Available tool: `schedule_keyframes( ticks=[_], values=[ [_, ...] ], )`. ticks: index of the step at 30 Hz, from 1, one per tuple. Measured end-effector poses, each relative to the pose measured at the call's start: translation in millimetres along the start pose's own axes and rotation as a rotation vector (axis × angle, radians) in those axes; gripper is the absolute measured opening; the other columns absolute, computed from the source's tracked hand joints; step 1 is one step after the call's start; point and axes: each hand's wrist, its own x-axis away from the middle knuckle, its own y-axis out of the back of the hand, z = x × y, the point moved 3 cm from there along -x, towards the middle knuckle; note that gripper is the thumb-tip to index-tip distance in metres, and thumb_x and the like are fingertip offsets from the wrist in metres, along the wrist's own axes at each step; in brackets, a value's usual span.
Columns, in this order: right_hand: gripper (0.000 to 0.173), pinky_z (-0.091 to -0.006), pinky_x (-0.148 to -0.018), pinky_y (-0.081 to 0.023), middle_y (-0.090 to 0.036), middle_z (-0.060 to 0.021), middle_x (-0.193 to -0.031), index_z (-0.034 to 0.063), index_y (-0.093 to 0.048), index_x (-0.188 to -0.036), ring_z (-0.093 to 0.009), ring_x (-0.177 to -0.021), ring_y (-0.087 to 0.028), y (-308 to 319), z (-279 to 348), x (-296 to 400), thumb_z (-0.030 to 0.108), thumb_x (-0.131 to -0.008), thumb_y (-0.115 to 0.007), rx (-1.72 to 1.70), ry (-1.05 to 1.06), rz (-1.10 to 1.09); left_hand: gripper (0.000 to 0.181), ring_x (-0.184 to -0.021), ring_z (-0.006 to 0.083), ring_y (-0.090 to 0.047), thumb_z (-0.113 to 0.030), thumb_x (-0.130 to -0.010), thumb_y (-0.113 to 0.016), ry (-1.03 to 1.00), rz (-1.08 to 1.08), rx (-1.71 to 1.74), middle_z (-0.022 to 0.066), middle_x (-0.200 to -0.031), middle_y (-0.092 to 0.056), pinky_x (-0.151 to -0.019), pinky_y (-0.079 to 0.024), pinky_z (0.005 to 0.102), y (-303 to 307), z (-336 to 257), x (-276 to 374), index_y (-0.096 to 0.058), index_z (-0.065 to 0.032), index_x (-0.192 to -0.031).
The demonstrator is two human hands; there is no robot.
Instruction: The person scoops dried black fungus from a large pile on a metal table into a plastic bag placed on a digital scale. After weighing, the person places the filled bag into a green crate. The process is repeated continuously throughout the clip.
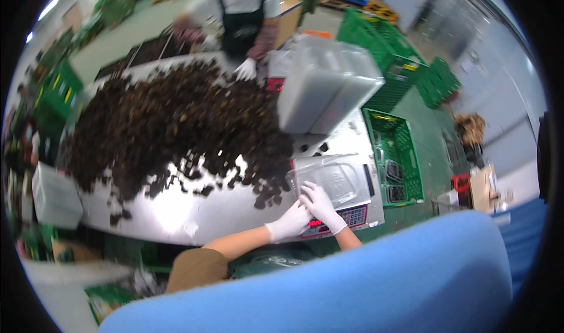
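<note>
My left hand point(288, 223), in a white glove, reaches in at the front edge of the metal table point(207, 218). My right hand point(320, 204), also white-gloved, lies beside it, and their fingers overlap. Both are at the near left edge of a clear plastic tray point(337, 178), over a red digital scale point(356, 216) with a lit display. Whether the fingers grip the tray rim cannot be told. A wide heap of small dark brown pieces point(176, 121), perhaps mushrooms, covers much of the table to the left. A few loose pieces point(324, 147) lie beyond the tray.
Tall stacks of clear plastic containers point(315, 86) stand beyond the tray. A green crate point(416, 170) with packed containers is at the right. Across the table, a co-worker's gloved hand point(246, 70) touches the heap. Another container stack point(57, 196) is far left. A blue surface point(330, 280) fills the bottom.
</note>
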Motion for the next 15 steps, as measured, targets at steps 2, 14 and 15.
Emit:
schedule_keyframes(
  ticks=[2, 14, 15],
  values=[
    [0.032, -0.0486, -0.106, -0.049, -0.065, -0.0176, -0.137, 0.0064, -0.073, -0.119, -0.040, -0.122, -0.061, -6.0, -5.5, -1.2, 0.022, -0.092, -0.071, 0.165, -0.003, -0.137, 0.056, -0.127, 0.0367, -0.056, -0.018, -0.080, -0.072, 0.029, -0.221, 0.186, 0.0168, -0.134, -0.061, -0.110, -0.041, 0.0531, 44.0, -1.8, 67.9, -0.061, -0.0033, -0.134],
    [0.039, -0.0455, -0.108, -0.048, -0.066, -0.0175, -0.136, 0.0051, -0.069, -0.132, -0.035, -0.126, -0.062, -102.3, 128.8, -52.1, 0.015, -0.095, -0.067, -0.496, 0.296, 0.315, 0.020, -0.097, 0.0279, -0.071, -0.018, -0.098, -0.068, 1.521, -0.731, 0.311, 0.0154, -0.109, -0.074, -0.092, -0.055, 0.0388, -22.7, 52.7, 418.3, -0.074, -0.0055, -0.113],
    [0.048, -0.0466, -0.114, -0.045, -0.062, -0.0189, -0.144, 0.0042, -0.064, -0.140, -0.036, -0.134, -0.058, -156.0, 137.4, -41.6, 0.019, -0.094, -0.069, -0.415, 0.400, 0.532, 0.021, -0.094, 0.0272, -0.071, -0.017, -0.098, -0.068, 1.637, -0.722, 0.362, 0.0137, -0.104, -0.075, -0.089, -0.056, 0.0390, -27.1, 60.3, 411.7, -0.074, -0.0050, -0.114]
  ],
)
